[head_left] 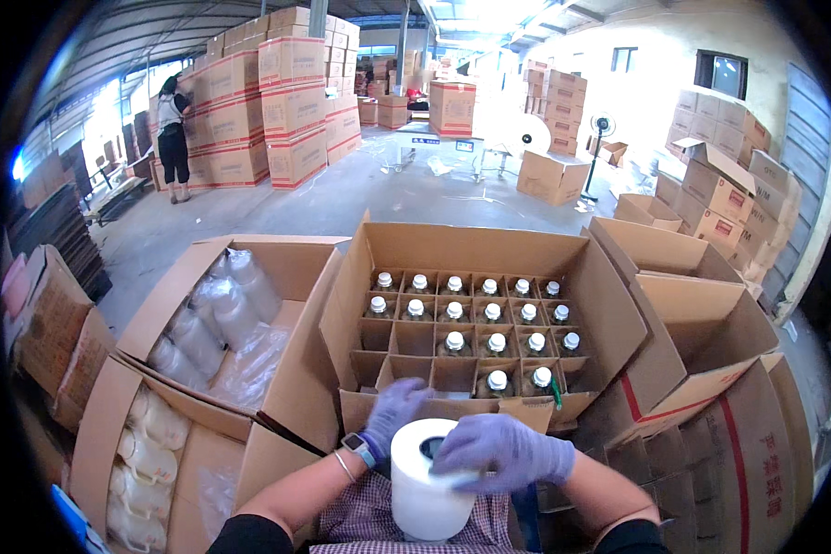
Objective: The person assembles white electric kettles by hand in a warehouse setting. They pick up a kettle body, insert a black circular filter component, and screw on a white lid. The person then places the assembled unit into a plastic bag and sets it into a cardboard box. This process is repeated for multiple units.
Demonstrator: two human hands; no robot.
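A thick white roll (pixel 425 503) with a dark core stands upright close to my body, at the lower middle. My right hand (pixel 508 452), in a purple glove, is closed over its top, with the fingers at the core. Left of the roll, my gloved left hand (pixel 395 413) reaches toward the near wall of a divided carton (pixel 480 247); its fingers are stretched and seem to hold nothing. Several clear bottles (pixel 454 344) with white caps stand in the carton's cells. Some cells at the near left hold no bottle. A green strip (pixel 556 395) hangs by the near right bottle.
On the left are a carton (pixel 305 379) of plastic-wrapped clear items and another of white handled containers (pixel 146 457). Open cartons (pixel 692 323) crowd the right. Beyond are stacked boxes (pixel 291 111), a scale-like table (pixel 434 143), a standing fan (pixel 600 129) and another person (pixel 171 138).
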